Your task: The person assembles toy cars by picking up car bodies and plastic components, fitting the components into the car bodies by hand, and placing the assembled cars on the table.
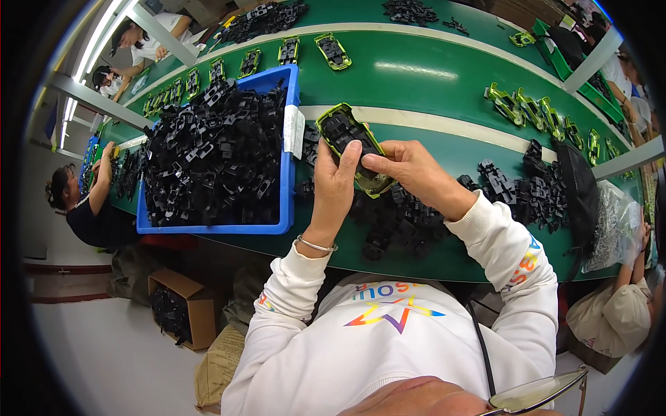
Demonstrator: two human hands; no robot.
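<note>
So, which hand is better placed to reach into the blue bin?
Probably the left hand: it is nearer the blue bin than the right hand, though both hold the green-framed part.

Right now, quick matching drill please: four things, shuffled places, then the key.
1. lime-green car-shaped plastic shell with a black insert
2. blue rectangular plastic bin
3. brown open cardboard box
4. clear plastic bag

A. below table level, on the left
B. near the picture's right edge
C. between the left hand and right hand
D. on the green table, heaped with black plastic parts

Pairs: 1-C, 2-D, 3-A, 4-B
</note>
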